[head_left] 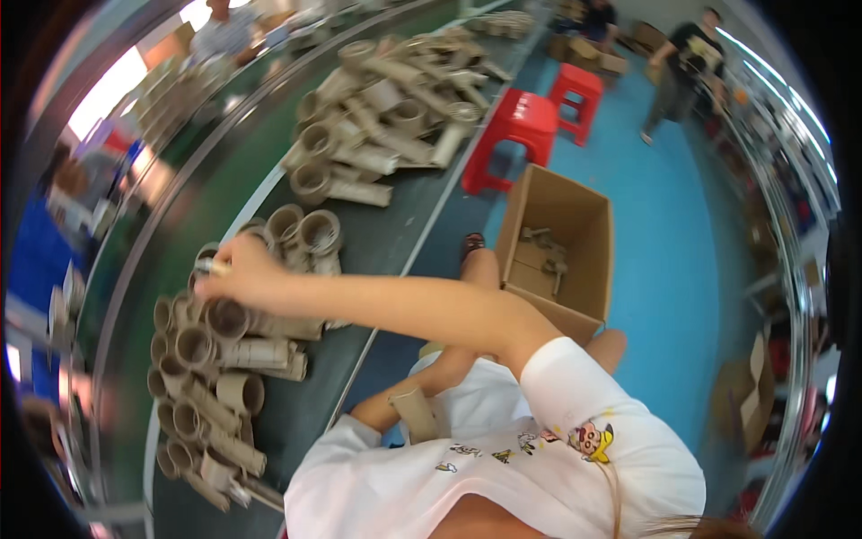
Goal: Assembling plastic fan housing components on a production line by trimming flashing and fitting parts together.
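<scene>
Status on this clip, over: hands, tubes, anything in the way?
Right hand at the cardboard tubes, fingers closed on a small pale item, too blurred to identify. Left hand hidden from view. Tubes crowd close around the right hand.

No text, label, brand, number or sign can be read. Toward five o'clock, the white shirt (pixel 548 485) carries small coloured cartoon prints, with no legible lettering among them. At one o'clock, pale marks on the seat of the nearer red stool (pixel 525 108) are too blurred to make out. Near two o'clock, the print on a standing person's dark shirt (pixel 696 45) is too small to tell.
</scene>
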### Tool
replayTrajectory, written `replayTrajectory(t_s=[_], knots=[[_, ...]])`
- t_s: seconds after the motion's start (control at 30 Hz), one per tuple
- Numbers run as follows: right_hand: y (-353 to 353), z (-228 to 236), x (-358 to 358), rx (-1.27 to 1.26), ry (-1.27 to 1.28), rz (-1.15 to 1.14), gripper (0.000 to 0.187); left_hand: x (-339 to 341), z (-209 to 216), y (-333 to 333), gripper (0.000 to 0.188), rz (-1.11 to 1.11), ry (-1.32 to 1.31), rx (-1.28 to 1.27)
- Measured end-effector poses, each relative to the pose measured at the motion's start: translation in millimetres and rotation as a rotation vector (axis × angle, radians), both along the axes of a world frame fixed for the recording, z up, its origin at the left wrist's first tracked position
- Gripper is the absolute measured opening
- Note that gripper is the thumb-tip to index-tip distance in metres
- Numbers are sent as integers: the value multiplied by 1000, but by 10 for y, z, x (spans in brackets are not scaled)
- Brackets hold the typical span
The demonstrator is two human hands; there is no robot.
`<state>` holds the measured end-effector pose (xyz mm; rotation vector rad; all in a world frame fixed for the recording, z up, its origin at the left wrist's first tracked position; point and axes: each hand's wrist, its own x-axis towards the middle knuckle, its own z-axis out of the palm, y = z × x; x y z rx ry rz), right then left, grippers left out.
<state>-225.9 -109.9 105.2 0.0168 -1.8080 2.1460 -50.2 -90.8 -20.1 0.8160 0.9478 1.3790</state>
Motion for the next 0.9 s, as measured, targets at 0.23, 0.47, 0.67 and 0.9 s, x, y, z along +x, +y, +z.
replayTrajectory(t_s=[0.23, 0.47, 0.67, 0.9], knots=[[761, -11, 1904, 130, -162, 382, 36, 181, -178, 308, 14, -218, -141, 295], [1157, -293, 3257, -80, -276, -155, 25, 572, -205, 655, 18, -497, -47, 55], [1366, -553, 3722, 9, -106, -404, 49, 901, -447, 957, 17, -656, -189, -157], [1395, -583, 3680, 248, -320, -519, 52, 1045, -584, 1167, 15, -642, -301, -286]])
